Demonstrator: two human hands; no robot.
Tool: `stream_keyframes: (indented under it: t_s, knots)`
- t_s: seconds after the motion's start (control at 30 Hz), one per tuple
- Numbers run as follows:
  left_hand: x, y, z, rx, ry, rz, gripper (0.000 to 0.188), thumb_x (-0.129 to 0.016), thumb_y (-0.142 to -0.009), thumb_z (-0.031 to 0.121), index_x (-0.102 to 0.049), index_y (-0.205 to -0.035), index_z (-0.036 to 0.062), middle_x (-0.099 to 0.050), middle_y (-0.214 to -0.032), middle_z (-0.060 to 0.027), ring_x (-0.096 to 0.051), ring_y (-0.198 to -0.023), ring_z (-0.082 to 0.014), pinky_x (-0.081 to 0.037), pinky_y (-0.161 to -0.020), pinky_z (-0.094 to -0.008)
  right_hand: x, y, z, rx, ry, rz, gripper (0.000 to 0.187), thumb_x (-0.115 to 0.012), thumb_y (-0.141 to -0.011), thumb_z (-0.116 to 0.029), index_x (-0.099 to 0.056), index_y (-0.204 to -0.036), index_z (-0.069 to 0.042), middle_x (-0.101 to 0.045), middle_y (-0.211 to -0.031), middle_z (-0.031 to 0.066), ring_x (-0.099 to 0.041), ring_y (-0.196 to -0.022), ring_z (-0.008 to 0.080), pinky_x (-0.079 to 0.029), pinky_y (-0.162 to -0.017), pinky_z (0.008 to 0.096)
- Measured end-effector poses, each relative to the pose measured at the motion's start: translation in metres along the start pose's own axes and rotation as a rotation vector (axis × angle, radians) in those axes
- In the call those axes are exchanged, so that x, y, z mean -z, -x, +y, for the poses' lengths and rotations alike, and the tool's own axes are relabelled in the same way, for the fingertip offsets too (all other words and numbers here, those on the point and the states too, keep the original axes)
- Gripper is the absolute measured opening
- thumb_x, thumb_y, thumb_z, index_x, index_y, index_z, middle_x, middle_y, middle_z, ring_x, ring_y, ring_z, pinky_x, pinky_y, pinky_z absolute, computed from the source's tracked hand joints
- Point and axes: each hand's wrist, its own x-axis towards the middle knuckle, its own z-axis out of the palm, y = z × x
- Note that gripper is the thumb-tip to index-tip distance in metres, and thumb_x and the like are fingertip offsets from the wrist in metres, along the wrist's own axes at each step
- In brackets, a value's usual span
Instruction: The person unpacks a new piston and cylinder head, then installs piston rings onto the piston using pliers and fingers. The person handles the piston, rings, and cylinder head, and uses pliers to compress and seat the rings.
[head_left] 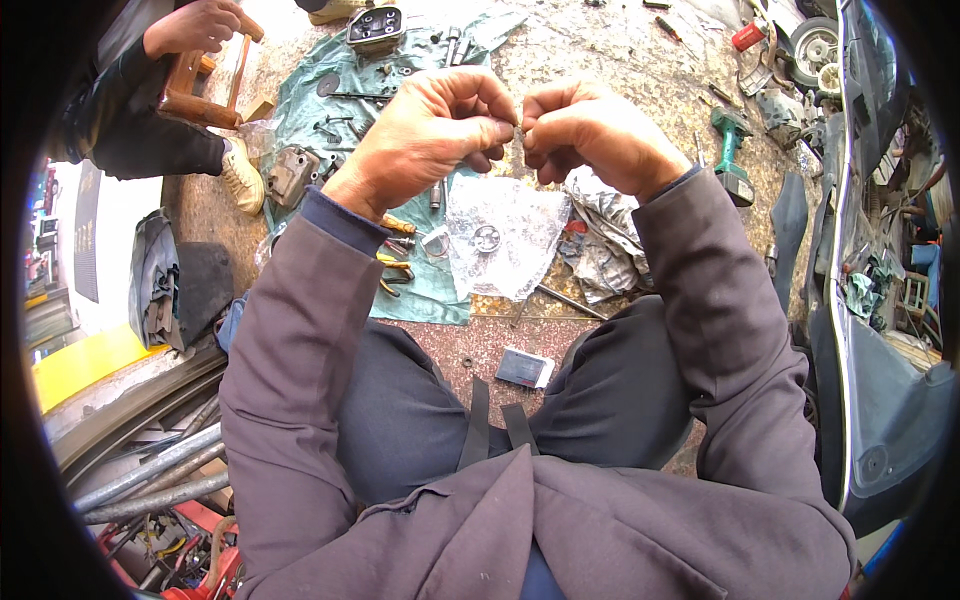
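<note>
My left hand (440, 130) and my right hand (590, 135) are raised close together above the floor, fingertips pinched and nearly meeting. Something very small seems to be between them, too small to name. Below the hands lies a clear plastic bag (510, 250) with a round metal part (486, 238) on it. Crumpled grey-white paper or foil (605, 255) sits to its right. A teal cloth (430, 300) spreads out under my left forearm, bearing pliers with yellow handles (397, 224), bolts and other metal parts.
A green cordless drill (733, 150) stands at the right. Between my knees lies a small box (525, 368). A cylinder head-like metal part (374, 30) is at the back. Another person's hand (195, 28) and shoe (242, 177) show at left, beside a wooden stool (200, 105). Metal pipes (160, 475) lie lower left.
</note>
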Motion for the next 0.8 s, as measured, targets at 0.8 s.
stream_keyframes:
  t_s: [0.8]
  knots:
    - [-0.0033,-0.0006,0.0047,0.023,0.035,0.086,0.003,-0.068,-0.086,0.002,-0.066,-0.088,0.0030,-0.065,-0.077,-0.0009,-0.062,-0.069,-0.0064,-0.051,-0.060,-0.0216,-0.0011,0.0003,0.0027,0.037,-0.167,0.036,0.009,-0.067,-0.086,-0.012,-0.064,-0.085,-0.004,-0.068,-0.078,0.0069,-0.065,-0.064,0.0122,-0.052,-0.060,0.0247]
